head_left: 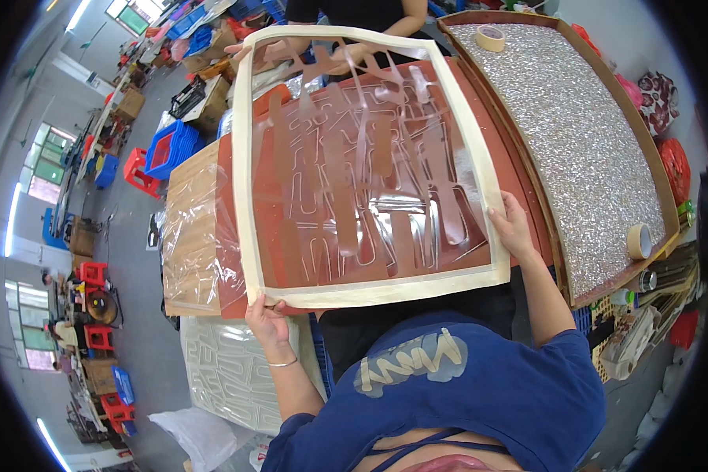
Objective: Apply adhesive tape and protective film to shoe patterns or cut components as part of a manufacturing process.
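Note:
A large clear plastic sheet (417,271) with several cut-out shapes, edged all round with cream tape (246,157), is held up over a reddish-brown table top. My left hand (267,318) pinches its near left corner. Along its right edge, my right hand (513,224) grips the tape border, thumb on top. Across from me a co-worker's hand (240,52) is at the far left corner, and their other hand (350,57) shows near the far edge. Through the sheet, long curved outlines show on the red-brown surface (495,149) underneath.
To the right stands a shallow wooden-edged tray (606,141) of glittery silver material, with a tape roll (490,38) and another tape roll (639,241) on it. A film-covered wooden board (193,236) lies at left; below it is a plastic-covered patterned stack (232,370). Blue crates (171,149) stand farther left.

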`<state>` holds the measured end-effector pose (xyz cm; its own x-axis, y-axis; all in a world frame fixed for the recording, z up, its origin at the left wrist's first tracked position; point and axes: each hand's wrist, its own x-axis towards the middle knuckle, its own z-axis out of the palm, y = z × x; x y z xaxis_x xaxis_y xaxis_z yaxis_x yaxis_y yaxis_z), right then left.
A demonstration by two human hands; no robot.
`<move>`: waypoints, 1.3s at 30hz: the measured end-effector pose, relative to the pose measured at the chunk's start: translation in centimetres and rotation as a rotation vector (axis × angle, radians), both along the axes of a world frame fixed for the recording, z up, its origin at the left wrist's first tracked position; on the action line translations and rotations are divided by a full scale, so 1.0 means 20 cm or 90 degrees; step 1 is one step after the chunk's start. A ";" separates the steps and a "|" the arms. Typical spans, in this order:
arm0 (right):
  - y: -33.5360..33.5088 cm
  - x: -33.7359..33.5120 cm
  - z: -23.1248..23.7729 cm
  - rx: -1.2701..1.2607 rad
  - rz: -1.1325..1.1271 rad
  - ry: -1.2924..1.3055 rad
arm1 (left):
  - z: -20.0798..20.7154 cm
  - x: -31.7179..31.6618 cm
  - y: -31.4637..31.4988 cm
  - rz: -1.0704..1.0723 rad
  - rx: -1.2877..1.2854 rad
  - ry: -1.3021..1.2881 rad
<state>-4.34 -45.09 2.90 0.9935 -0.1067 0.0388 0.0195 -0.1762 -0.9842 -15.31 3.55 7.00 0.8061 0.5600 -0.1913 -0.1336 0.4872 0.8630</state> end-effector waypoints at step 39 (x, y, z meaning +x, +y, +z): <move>-0.12 0.00 -0.06 -0.219 0.028 0.042 | -0.26 0.03 0.08 -0.208 0.250 0.249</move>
<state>-4.38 -47.54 1.67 0.9985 -0.0556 0.0009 -0.0270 -0.4978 -0.8669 -14.72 5.14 1.89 0.8592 0.3857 -0.3362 0.3290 0.0868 0.9403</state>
